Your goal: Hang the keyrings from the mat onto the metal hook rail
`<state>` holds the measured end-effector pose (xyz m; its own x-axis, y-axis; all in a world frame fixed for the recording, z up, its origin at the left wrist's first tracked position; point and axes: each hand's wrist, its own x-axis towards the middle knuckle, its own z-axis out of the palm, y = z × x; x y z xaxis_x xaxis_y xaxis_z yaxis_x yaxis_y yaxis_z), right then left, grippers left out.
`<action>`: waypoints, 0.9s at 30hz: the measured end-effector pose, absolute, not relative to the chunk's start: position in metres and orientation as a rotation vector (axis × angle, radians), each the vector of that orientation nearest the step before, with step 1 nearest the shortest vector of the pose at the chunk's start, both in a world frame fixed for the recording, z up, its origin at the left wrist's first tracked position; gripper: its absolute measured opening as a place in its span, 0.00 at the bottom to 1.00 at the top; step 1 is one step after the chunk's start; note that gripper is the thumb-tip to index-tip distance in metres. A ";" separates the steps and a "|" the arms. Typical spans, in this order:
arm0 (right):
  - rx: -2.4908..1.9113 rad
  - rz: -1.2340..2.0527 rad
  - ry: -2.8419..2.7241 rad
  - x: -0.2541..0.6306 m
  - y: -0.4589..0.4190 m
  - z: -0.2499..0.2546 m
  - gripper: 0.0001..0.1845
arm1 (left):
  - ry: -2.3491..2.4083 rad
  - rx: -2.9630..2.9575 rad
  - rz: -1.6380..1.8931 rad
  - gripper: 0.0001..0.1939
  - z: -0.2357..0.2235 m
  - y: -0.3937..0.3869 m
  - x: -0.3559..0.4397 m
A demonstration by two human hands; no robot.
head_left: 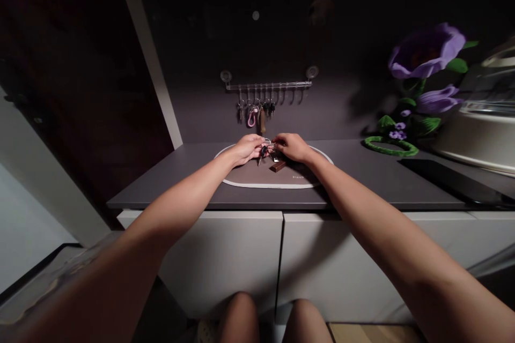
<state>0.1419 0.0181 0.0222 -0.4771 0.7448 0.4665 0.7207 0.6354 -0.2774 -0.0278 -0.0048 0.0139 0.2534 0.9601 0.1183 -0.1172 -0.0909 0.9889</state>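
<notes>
My left hand [248, 148] and my right hand [292, 146] meet over an oval brown mat [257, 176] on a dark counter. Both hands pinch a bunch of keys [266, 150] between them. The left fingers hold the ring side with dark keys hanging down. From the right fingers' end, a brown wooden tag [278, 165] trails onto the mat. On the wall behind is a rail of hooks [269, 86] with several key sets hanging from it, one on a pink clip [251, 117].
The dark counter [362, 182] tops white cabinet doors [225, 257]. Purple artificial flowers [426, 59] and a green ring [389, 146] stand at the right, beside a large pale appliance [478, 128]. A dark flat slab [454, 182] lies at right. My knees show below.
</notes>
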 end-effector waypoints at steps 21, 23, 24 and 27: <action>-0.851 0.469 -2.128 0.136 0.004 0.024 0.16 | 0.664 1.022 1.416 0.08 0.018 0.002 -0.029; -0.820 0.408 -2.136 0.136 0.004 0.024 0.15 | 0.658 1.021 1.409 0.08 0.020 0.001 -0.028; -0.807 0.373 -2.139 0.136 0.004 0.024 0.14 | 0.651 1.023 1.404 0.09 0.020 0.000 -0.028; -0.790 0.301 -2.110 0.138 0.007 0.023 0.14 | 0.608 1.027 1.402 0.09 0.021 -0.002 -0.028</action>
<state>0.1384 0.0074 0.0234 -0.4470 0.6322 0.6329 0.4296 0.7723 -0.4680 -0.0276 -0.0017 0.0212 0.1270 0.9672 0.2201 -0.5009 -0.1290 0.8558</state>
